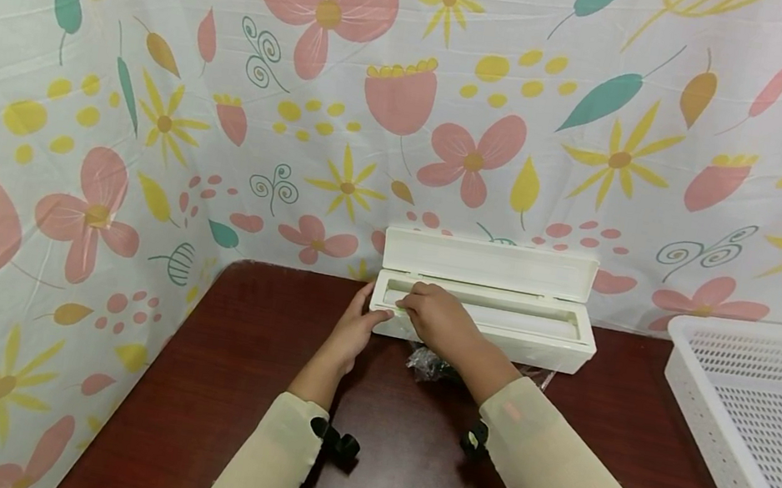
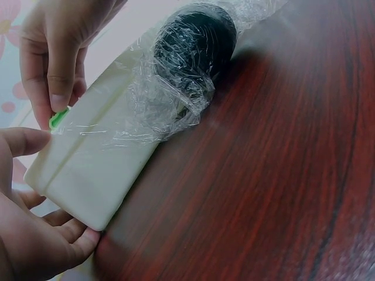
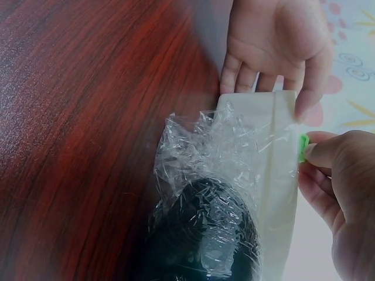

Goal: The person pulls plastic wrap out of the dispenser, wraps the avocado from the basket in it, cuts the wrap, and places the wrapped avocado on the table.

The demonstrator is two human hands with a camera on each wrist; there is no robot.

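A long white cling film dispenser [image 1: 542, 353] stands at the table's back edge, its lid [image 1: 490, 265] tipped up and back. A pale roll [image 1: 531, 323] lies inside. My left hand [image 1: 350, 334] holds the dispenser's left end, thumb at the top edge and fingers round the end. My right hand [image 1: 444, 319] pinches a small green slide cutter [image 3: 303, 147] at the front rim, close to the left thumb. Clear cling film [image 2: 170, 111] hangs over the front wall and covers a dark, rounded object [image 2: 196, 44] that lies on the table before the dispenser.
The dark red wooden table [image 1: 396, 464] runs up to a flower-printed cloth [image 1: 315, 140] behind and on the left. At the right stands a white perforated plastic basket [image 1: 703, 409]. Black wrist cameras [image 1: 337, 443] are strapped to both forearms.
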